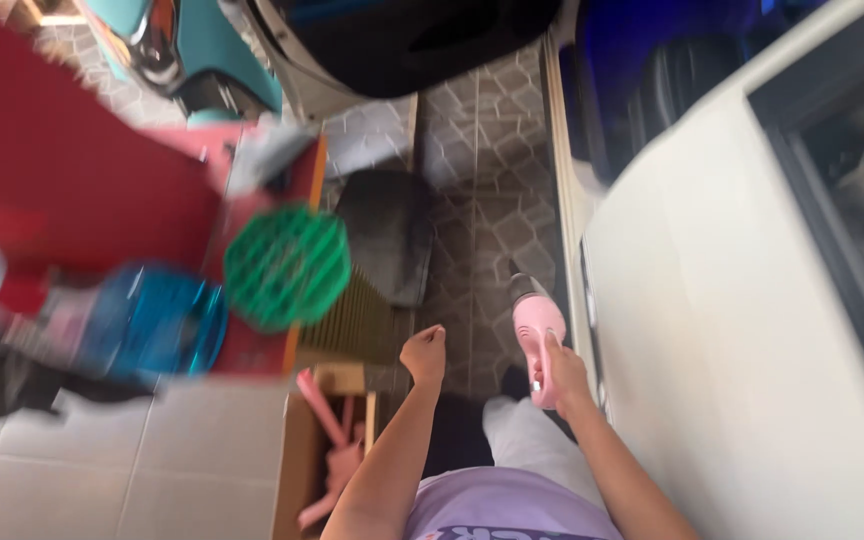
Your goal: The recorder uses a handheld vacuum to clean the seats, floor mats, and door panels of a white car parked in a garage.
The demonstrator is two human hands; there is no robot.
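My right hand (564, 378) grips a pink hand-held tool (535, 330) with a dark nozzle, pointed away from me beside the white side of a vehicle (712, 330). My left hand (424, 354) is closed in a loose fist with nothing in it, held over the grey patterned tile floor (492, 180). Nearest to it are a ribbed brown mat (357, 320) and a dark floor mat (387, 235). The picture is blurred by motion.
A green round basket (287, 265) and a blue round container (157, 320) sit at the left by a red surface (72, 170). A cardboard box (327, 450) holds pink objects below. A teal scooter (187, 50) and a black seat stand at the top.
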